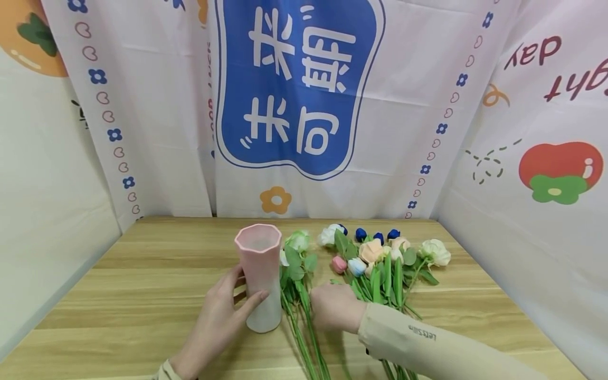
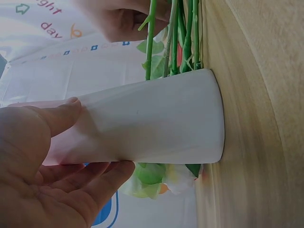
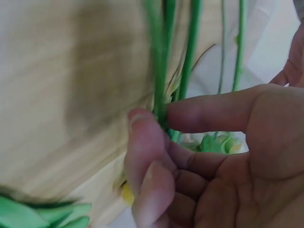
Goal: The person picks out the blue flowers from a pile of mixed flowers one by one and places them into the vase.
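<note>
A tall pink-to-white vase [image 1: 261, 285] with a wavy rim stands upright on the wooden table. My left hand [image 1: 223, 306] holds it from the left, thumb at the front and fingers around the far side; the left wrist view shows the thumb and fingers on the vase wall [image 2: 152, 121]. Just right of the vase lie artificial flowers with white-green blooms [image 1: 298, 241] and long stems [image 1: 304, 338]. My right hand [image 1: 337, 307] is beside them, and in the right wrist view its thumb and fingers pinch green stems [image 3: 191, 52]. The blooms on those stems are hard to make out.
Right of my right hand lies a larger spread of artificial flowers, with peach roses [image 1: 370, 251], a pink tulip [image 1: 339, 264], dark blue buds [image 1: 361, 234] and a white rose [image 1: 435, 253]. Printed cloth [image 1: 161, 132] hangs behind the wooden table [image 1: 142, 295] and at both sides.
</note>
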{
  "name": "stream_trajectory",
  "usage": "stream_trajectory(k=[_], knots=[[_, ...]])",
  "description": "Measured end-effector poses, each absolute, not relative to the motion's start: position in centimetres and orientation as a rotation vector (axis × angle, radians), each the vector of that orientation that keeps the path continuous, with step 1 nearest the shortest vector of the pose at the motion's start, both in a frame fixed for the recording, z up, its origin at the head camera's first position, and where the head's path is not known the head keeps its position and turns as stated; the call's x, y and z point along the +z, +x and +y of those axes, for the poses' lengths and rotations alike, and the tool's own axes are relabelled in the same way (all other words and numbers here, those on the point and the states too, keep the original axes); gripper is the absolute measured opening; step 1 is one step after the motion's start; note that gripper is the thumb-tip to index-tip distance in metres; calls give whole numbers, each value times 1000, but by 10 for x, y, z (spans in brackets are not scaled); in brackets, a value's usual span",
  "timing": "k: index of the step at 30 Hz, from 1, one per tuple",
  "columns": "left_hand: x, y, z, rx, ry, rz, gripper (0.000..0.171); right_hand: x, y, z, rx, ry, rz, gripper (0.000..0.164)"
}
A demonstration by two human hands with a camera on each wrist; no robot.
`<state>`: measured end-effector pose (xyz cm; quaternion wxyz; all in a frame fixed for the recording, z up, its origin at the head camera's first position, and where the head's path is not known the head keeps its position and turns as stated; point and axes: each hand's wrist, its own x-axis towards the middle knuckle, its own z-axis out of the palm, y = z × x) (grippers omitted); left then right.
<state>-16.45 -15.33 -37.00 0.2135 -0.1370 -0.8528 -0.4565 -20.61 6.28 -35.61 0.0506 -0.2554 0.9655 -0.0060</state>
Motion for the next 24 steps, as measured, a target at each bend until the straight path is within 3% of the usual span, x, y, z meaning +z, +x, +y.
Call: stream_trajectory(k=[8, 17, 24], knots=[[-369, -164, -152, -1281, -372, -2366, 60, -353, -199, 64, -181, -907, 2856, 35], [-371, -163, -153, -1282, -361, -2378, 59, -348, -202, 72, -292, -835, 2819, 47], [-369, -165, -152, -1253, -367, -2375, 59, -322, -218, 97, -365, -756, 2920, 37]])
